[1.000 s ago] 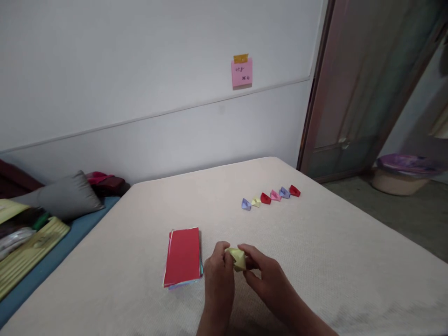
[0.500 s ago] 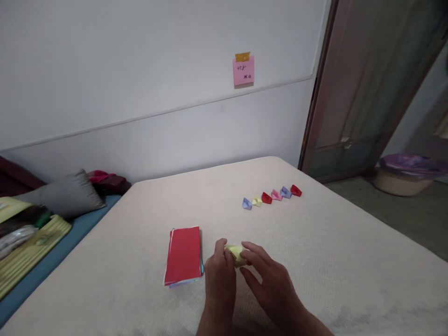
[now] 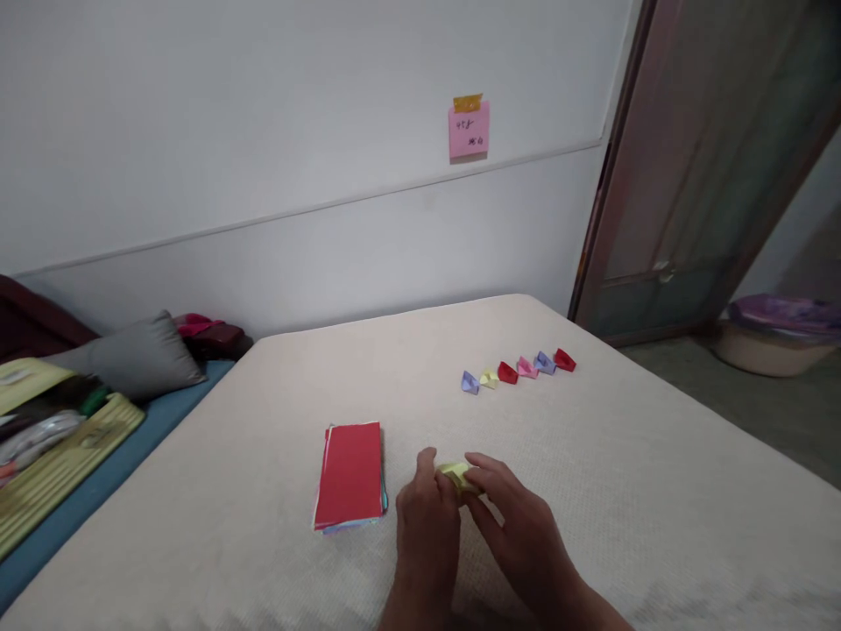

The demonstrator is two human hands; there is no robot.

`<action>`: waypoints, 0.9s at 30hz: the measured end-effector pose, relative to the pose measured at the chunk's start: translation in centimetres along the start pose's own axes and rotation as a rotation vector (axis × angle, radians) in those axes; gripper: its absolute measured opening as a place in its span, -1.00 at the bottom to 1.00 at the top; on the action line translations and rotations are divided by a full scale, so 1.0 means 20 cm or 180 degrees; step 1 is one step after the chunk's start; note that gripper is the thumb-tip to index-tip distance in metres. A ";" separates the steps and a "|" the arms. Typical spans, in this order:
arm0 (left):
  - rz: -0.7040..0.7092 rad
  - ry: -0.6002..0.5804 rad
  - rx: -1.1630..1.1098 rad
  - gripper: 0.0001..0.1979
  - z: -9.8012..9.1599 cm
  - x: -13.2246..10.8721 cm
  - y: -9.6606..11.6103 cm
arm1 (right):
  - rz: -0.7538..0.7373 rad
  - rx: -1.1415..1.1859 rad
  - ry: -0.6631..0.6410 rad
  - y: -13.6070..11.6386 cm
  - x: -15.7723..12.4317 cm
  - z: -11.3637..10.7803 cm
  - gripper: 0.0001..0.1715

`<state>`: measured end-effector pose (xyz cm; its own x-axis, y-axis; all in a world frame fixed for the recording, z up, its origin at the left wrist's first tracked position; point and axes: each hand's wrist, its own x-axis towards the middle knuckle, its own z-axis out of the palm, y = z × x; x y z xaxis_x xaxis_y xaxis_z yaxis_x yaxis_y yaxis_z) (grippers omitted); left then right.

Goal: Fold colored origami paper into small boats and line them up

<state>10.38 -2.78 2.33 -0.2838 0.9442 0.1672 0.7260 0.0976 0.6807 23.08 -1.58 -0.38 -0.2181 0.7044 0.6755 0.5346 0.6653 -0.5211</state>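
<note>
My left hand (image 3: pixel 427 526) and my right hand (image 3: pixel 522 526) pinch a small folded piece of pale yellow paper (image 3: pixel 456 475) between their fingers, just above the beige mattress (image 3: pixel 611 491). Much of the paper is hidden by my fingers. To the left of my left hand, a stack of origami paper (image 3: pixel 349 478) lies with a red sheet on top and other colours showing at its edge. Farther ahead stands a row of several small origami paper boats (image 3: pixel 519 371) in lilac, yellow, red and pink.
A blue-edged bed surface (image 3: pixel 131 447) holds a grey pillow (image 3: pixel 141 355), a ribbed yellow board (image 3: pixel 66 464) and assorted items along the left. A pink sticky note (image 3: pixel 469 130) is taped to the wall. A door (image 3: pixel 683 175) and a basin (image 3: pixel 779 337) are at the right.
The yellow paper now sits flatter and lower between my fingers, and my hands have drawn closer around it. The whole scene has shifted slightly right in view.
</note>
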 end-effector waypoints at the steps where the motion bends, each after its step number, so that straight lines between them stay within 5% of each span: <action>1: -0.0003 -0.0006 -0.0034 -0.63 0.00 0.00 0.00 | 0.0103 0.0085 -0.0022 0.00 0.00 0.00 -0.80; 13: 0.0101 -0.0126 -0.1290 -0.75 -0.06 0.01 0.04 | 0.0676 0.0689 -0.0171 0.05 0.05 -0.06 -0.85; 27: -0.0095 -0.0532 -0.2273 -0.81 -0.02 0.05 -0.02 | 0.0189 0.0507 -0.0222 0.01 0.06 -0.08 -0.77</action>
<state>9.53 -2.09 2.54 -0.1564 0.9853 0.0693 0.1180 -0.0510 0.9917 24.26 -1.10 1.21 -0.2491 0.7554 0.6061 0.4134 0.6489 -0.6388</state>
